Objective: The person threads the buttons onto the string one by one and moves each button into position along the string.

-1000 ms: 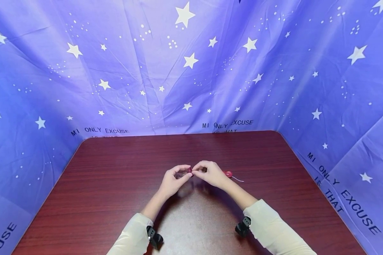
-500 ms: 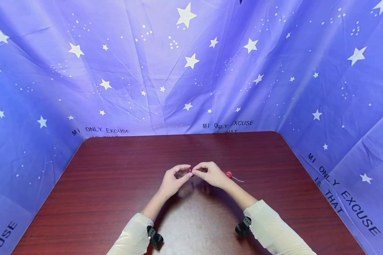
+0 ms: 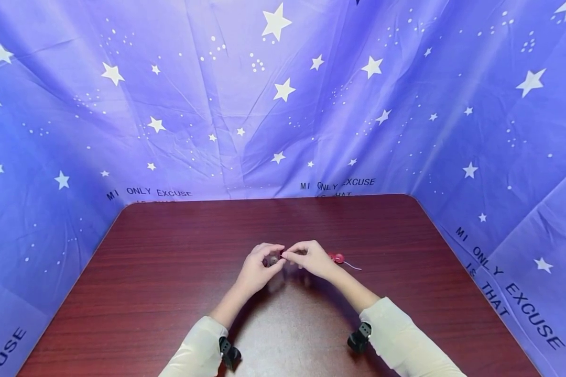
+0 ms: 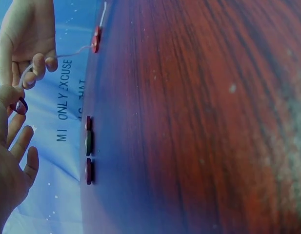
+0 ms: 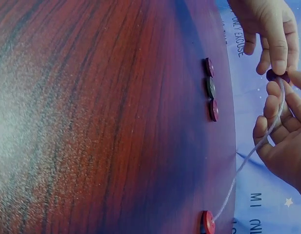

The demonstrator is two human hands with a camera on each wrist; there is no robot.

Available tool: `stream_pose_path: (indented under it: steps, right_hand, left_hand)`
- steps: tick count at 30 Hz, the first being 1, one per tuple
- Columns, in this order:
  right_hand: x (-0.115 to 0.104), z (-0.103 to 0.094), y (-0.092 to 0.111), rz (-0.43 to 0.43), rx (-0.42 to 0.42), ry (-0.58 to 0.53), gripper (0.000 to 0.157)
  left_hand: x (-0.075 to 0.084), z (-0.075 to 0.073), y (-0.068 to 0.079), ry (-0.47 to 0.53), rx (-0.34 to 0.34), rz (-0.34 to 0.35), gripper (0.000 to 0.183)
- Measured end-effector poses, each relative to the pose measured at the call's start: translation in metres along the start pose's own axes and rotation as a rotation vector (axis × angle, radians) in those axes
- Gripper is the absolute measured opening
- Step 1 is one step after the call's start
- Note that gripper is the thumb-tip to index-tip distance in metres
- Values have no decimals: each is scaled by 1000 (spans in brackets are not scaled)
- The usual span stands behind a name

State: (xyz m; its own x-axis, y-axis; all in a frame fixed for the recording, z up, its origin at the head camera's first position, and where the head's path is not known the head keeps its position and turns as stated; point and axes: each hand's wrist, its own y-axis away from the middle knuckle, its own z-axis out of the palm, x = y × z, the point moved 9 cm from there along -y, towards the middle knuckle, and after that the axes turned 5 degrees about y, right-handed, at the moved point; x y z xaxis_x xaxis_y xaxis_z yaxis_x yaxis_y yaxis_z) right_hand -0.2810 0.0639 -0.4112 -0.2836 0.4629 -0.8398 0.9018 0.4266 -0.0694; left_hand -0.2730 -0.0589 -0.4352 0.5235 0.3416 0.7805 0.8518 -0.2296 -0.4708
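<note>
My left hand pinches a small dark red button between thumb and fingers, above the table. My right hand meets it there, its thumb and fingertips pinching a pale string close to the button. Whether the string passes through the button's hole is hidden by the fingertips. From the fingers the string runs down to red buttons lying on the table right of the right hand, and its free end trails beyond them. In the left wrist view, one threaded red button shows along the string.
Loose buttons lie in a row on the table beyond the hands: a red one, a dark green one and another red one. The brown wooden table is backed by a blue star-patterned curtain.
My left hand has shifted slightly, its fingers turning a little at the button, and a loose button now shows between its thumb and fingers. My right hand stays nearly in place.
</note>
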Motion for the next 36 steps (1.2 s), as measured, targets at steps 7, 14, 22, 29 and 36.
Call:
stream_pose_path:
  steps: [7,14,22,29,36]
  right_hand:
    - [4,-1,1,14,-1,-38,20]
    - [5,-3,2,26,-7,-70,19]
    - [6,-3,3,39,-21,-93,21]
    - [11,0,-1,9,-32,-72,21]
    - [30,7,-8,-35,-20,-26,20]
  left_hand:
    - [1,-1,1,-5,15,5,31]
    - [-5,-5,1,110,49,-31,20]
    - [-7,-6,1,144,67,-40,10]
    - [11,-7,0,103,62,-63,6]
    - [21,-10,1,98,79,-61,5]
